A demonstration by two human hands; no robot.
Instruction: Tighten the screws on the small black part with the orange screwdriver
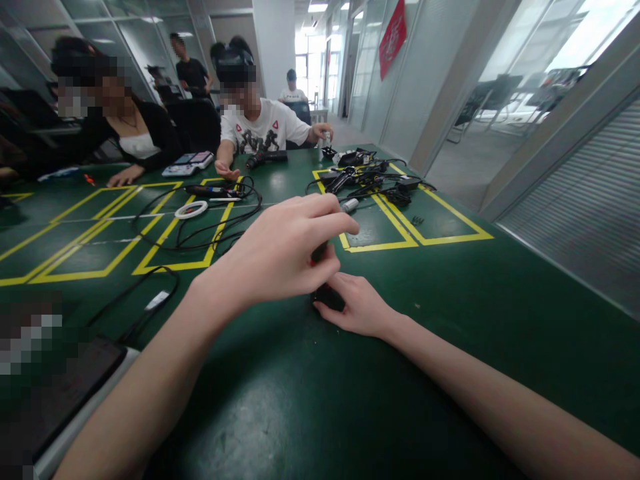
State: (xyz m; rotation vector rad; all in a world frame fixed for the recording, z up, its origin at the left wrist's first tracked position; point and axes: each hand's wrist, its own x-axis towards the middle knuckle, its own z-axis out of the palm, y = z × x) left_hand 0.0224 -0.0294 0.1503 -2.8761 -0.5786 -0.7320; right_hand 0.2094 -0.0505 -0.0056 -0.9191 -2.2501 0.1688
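Observation:
My left hand (285,250) hovers over the green table (450,307), its fingers pinched on the top of a small dark object (320,253) with a bit of red showing. My right hand (357,307) lies on the table just below it and grips the black lower part (327,297) of the same object. Most of the object is hidden by my fingers.
Yellow tape boxes mark the table. A tangle of black cables, chargers and tools (373,180) lies ahead on the right; a white ring (191,210) and black cord (210,227) sit left. Two people sit across the table. A dark device (65,393) lies near left.

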